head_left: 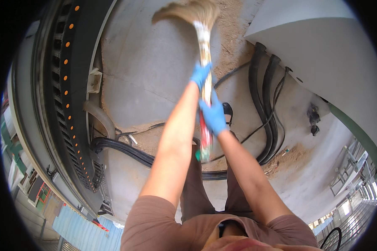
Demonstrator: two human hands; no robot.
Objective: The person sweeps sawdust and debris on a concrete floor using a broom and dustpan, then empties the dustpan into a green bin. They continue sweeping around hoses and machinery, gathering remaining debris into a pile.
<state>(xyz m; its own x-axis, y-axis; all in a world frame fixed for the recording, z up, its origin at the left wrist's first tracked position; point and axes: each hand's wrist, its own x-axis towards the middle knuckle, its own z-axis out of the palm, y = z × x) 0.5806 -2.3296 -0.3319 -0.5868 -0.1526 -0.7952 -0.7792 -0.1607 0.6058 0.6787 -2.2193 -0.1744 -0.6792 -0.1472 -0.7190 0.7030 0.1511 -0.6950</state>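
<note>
Watching remotely, I'd call the step in hand sweeping, prob. mid-stroke, judging by the blur on the bristles [192,11] at 12 o'clock. The broom [206,91] runs from there down past ctr. toward 6, over the floor [142,75]. Can't tell if the bristles touch it.

L hand [201,74], just above ctr., has its fingers wrapped round the handle on the bristle side; R hand [213,115] has its fingers clenched round it lower down, nearer the butt end. Both gripping, neither loose.

Next move, I'd say, calls for both grips firm, bristles flat on the floor and a pull along the loose brown dust [231,35] btwn 12 and 1, w/ care not to snag the cables.

Count: 1 broom, 2 hands in 2 blue gloves, 2 thick black hoses [254,79] at 2 o'clock by 1 white casing [322,54], plus several thinner cables [276,98] (tangled, no exact no.). Dust: 3 main patches I can make out, approx. 12–1, 4 and 8 o'clock.
</note>
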